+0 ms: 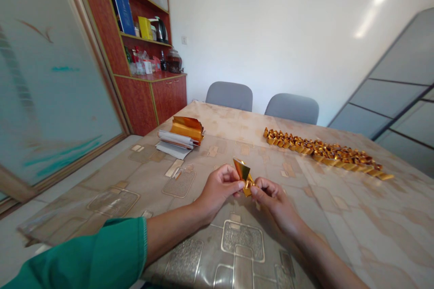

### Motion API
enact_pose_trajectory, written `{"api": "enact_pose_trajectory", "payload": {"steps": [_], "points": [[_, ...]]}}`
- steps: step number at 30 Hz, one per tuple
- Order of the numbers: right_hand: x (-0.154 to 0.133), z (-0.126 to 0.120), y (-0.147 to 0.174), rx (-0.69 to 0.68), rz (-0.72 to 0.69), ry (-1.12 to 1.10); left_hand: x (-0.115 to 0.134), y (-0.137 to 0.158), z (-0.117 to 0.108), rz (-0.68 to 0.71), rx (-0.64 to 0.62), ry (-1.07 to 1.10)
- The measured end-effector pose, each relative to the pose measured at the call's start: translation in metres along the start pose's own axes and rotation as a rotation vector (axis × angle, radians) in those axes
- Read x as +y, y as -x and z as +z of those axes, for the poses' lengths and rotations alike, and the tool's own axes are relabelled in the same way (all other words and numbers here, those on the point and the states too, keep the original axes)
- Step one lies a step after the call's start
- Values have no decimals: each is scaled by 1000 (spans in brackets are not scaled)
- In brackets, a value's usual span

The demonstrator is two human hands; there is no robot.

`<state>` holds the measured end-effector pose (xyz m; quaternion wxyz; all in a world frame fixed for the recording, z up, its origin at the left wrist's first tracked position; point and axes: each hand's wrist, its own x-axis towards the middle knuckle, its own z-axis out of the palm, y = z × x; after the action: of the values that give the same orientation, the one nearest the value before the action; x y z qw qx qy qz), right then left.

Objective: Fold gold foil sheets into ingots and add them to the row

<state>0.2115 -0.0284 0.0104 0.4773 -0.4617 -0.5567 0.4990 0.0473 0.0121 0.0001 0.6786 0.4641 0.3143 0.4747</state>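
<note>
Between my two hands, just above the table, is a partly folded piece of gold foil paper (pixel 242 170) with one pointed flap standing up. My left hand (pixel 222 189) pinches its left side between thumb and fingers. On the other side, my right hand (pixel 273 196) grips its lower right edge, thumb toward me. The fingertips hide part of the folds. Farther off to the left lies a stack of gold foil sheets (pixel 188 128), curled, with pale undersides. At the right, rows of folded gold foil pieces (pixel 315 146) are lined up close together.
A patterned plastic cloth covers the table (pixel 190 244). Two grey chairs (pixel 228 95) stand at its far edge, before a white wall. To the left are a reddish shelf cabinet (pixel 149 99) with bottles and a kettle, and a frosted glass door (pixel 50 86).
</note>
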Motion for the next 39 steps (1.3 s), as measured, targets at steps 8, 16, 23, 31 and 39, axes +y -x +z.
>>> {"api": "enact_pose_trajectory", "payload": {"steps": [8, 16, 23, 31, 39], "points": [[3, 0, 0, -42, 15, 18, 1, 2, 4, 48, 17, -46], [12, 10, 3, 45, 51, 13, 0, 3, 5, 64, 43, -68], [0, 4, 3, -2, 32, 0, 3, 3, 5, 50, 35, -17], [-1, -3, -2, 35, 53, -9, 0, 0, 3, 39, 25, -60], [6, -7, -4, 61, 123, -118, 1, 0, -6, 413, -54, -654]]}}
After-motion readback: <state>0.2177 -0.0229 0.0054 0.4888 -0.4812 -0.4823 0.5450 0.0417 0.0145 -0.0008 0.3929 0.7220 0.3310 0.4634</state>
